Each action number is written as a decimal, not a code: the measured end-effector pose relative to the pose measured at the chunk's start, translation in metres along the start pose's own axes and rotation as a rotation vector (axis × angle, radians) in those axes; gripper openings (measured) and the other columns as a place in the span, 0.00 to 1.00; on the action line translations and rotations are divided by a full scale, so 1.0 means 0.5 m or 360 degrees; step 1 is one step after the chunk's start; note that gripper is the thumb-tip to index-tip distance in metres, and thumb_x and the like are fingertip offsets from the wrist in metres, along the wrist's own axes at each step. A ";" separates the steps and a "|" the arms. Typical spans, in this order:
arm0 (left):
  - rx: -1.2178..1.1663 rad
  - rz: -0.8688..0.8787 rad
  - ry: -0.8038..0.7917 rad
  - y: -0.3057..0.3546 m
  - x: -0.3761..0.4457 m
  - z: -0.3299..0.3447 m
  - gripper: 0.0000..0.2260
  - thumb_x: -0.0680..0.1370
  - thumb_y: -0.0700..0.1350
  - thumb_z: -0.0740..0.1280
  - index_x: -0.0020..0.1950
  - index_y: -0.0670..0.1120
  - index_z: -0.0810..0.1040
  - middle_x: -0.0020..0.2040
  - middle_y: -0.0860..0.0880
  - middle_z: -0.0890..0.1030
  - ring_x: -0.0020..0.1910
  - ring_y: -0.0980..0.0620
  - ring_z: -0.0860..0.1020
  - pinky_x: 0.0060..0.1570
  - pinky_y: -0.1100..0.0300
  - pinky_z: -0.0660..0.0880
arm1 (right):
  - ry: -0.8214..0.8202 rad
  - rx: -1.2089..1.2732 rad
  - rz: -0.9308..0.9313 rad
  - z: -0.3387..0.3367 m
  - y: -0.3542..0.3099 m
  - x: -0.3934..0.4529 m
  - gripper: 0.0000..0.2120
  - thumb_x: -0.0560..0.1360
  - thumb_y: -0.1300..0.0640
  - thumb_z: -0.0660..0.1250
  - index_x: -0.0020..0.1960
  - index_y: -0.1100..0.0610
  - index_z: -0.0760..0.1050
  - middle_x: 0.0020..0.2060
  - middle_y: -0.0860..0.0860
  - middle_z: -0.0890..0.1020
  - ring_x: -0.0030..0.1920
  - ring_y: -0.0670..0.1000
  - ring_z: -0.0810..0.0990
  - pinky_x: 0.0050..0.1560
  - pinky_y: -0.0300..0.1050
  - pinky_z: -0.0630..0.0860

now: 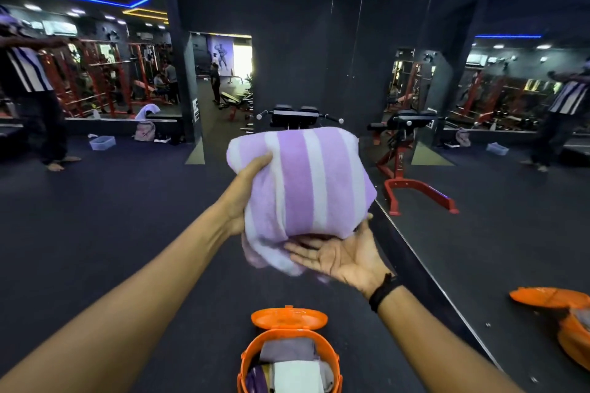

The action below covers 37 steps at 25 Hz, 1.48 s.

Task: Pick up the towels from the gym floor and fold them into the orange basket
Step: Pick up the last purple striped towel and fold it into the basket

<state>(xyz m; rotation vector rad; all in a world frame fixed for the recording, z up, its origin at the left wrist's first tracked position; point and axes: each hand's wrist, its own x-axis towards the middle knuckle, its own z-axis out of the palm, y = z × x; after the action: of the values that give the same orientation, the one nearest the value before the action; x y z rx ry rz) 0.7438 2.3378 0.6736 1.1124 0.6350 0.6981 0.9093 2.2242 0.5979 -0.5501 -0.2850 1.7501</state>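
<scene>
Towels in the orange basket, another held folded above it.

Orange basket sits on the dark floor at the bottom edge, lid tipped back, folded grey, white and purple cloths inside. Farther out, the right hand lies flat, palm up, fingers straight under a thick folded towel with lilac and white stripes; the left hand grips its left side, thumb on top. Beyond stands a red bench by the mirror.
</scene>
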 end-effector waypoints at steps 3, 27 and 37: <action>0.0156 -0.0232 0.0045 -0.012 -0.015 -0.005 0.20 0.73 0.58 0.68 0.54 0.43 0.81 0.48 0.41 0.84 0.48 0.42 0.82 0.54 0.50 0.75 | 0.0163 -0.0023 -0.0470 0.005 -0.034 -0.008 0.40 0.69 0.22 0.51 0.64 0.52 0.73 0.57 0.58 0.82 0.54 0.62 0.82 0.50 0.61 0.80; -0.0097 -0.0429 -0.0052 -0.081 -0.054 -0.010 0.26 0.68 0.62 0.73 0.58 0.46 0.82 0.55 0.40 0.83 0.56 0.37 0.80 0.57 0.40 0.75 | 0.0284 -0.1304 -0.0675 0.012 -0.148 -0.039 0.40 0.54 0.56 0.77 0.64 0.53 0.69 0.57 0.57 0.81 0.55 0.58 0.82 0.53 0.56 0.79; 0.0144 0.0002 0.0431 -0.112 0.002 0.058 0.05 0.74 0.41 0.69 0.46 0.41 0.76 0.42 0.41 0.80 0.40 0.43 0.78 0.39 0.53 0.75 | 0.0518 -0.1372 -0.0476 -0.003 -0.185 -0.066 0.23 0.71 0.52 0.73 0.63 0.58 0.76 0.53 0.56 0.84 0.54 0.56 0.83 0.53 0.52 0.80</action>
<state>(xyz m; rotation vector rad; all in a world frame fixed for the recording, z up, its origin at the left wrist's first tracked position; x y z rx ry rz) 0.7763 2.3060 0.6299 1.1100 0.9035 0.8356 0.9937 2.2156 0.6471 -1.3166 -0.8532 1.1637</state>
